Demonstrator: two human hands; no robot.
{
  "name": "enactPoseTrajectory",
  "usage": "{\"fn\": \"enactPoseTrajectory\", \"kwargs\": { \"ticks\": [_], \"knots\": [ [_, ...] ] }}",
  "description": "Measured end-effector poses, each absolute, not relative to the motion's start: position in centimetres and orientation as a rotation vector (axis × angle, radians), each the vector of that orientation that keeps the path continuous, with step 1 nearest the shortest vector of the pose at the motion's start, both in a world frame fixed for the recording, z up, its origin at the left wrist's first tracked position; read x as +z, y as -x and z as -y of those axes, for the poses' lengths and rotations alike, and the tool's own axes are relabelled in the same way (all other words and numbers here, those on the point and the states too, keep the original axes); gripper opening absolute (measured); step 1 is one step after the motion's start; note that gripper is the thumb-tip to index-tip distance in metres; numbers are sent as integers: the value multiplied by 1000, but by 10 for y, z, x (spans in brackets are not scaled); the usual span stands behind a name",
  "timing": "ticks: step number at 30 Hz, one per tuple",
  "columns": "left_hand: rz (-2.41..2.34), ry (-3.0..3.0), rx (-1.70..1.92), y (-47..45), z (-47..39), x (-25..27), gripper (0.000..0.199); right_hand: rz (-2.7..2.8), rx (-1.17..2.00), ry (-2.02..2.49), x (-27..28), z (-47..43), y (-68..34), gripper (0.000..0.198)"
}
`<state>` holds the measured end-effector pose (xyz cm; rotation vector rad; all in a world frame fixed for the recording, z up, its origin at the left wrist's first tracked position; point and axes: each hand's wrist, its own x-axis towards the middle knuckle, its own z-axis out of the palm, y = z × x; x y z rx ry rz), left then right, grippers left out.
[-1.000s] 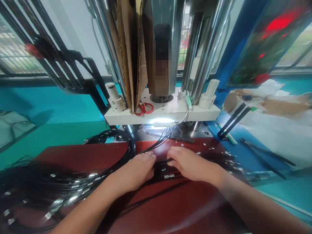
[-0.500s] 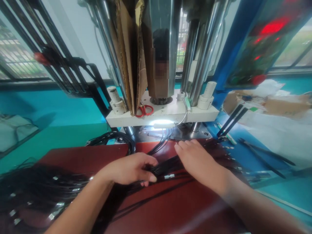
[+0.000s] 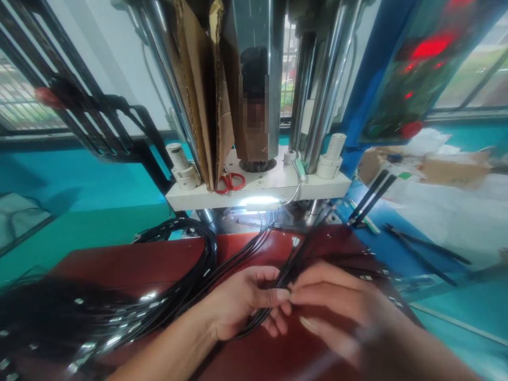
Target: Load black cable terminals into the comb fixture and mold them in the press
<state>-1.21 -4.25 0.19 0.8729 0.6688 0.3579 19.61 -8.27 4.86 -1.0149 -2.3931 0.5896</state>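
In the head view, gripping a cable bundle [image 3: 289,267] between thumb and curled fingers of the left hand [image 3: 254,297], above the tabletop [image 3: 115,257]. Holding the right hand [image 3: 337,301], blurred, half open with thumb parted, fingertips just beside the left thumb; not showing whether touching the bundle. Seeing other cables [image 3: 190,283] lying leftward. Facing a press plate [image 3: 278,185] bearing red scissors [image 3: 237,181].

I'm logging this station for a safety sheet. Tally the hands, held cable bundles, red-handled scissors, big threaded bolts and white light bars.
Left hand and right hand: 2
Held cable bundle: 1
Red-handled scissors: 1
Threaded bolts: 2
White light bar: 1
Total: 7
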Motion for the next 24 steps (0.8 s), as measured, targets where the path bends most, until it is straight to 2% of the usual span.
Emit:
{"fn": "enactPoseTrajectory", "kwargs": {
  "ticks": [3, 5, 6, 12, 19, 24],
  "knots": [
    [-698, -835, 414, 13, 49, 1, 21, 2116, 1306, 1127, 34, 85, -213, 18],
    [-729, -836, 437, 12, 51, 1, 23, 1841, 1722, 1161, 17, 70, -221, 27],
    [-743, -840, 446, 11, 52, 0, 23, 1694, 1786, 1154, 10, 59, -224, 29],
    [-807, -901, 500, 9, 60, 2, 30, 1041, 1684, 876, 11, 12, -212, 26],
    [-853, -1031, 676, 4, 70, 6, 23, 1143, 1462, 924, 38, 5, -192, 24],
    [-923, -968, 789, 3, 69, 9, 25, 1229, 1577, 843, 44, -1, -194, 24]
  ]
}}
